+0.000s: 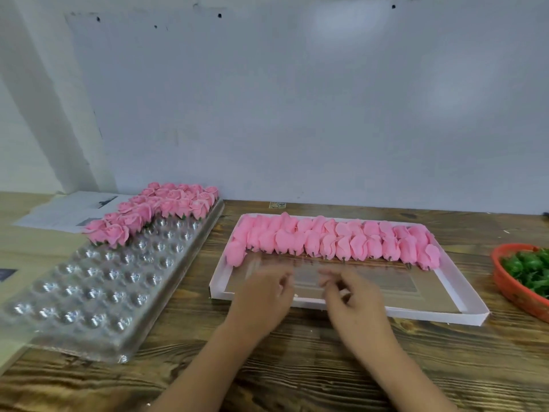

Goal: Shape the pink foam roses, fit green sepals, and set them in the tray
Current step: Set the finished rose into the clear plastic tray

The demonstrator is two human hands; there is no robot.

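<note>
Pink foam roses [332,243], unshaped, lie in rows along the far side of the shallow white cardboard box [463,289] mid-surface.

Both hands, left [264,295] and right [353,295], hover blurred over the box's near edge; fingers look loosely curled and empty, though I cannot tell for certain. Best to pick one bud by its base, open petals gently, add a sepal from the red basket of green sepals [525,278] at the right edge, then seat it beside the finished roses [154,212] in the clear plastic dimpled tray [98,286] at the left.

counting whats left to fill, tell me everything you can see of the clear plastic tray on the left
The clear plastic tray is a long blister sheet of round, shiny cups in rows, lying flat on the wooden table and angled away to the right. Finished pink roses fill its far end; the nearer cups are empty. No hand touches it.
</note>
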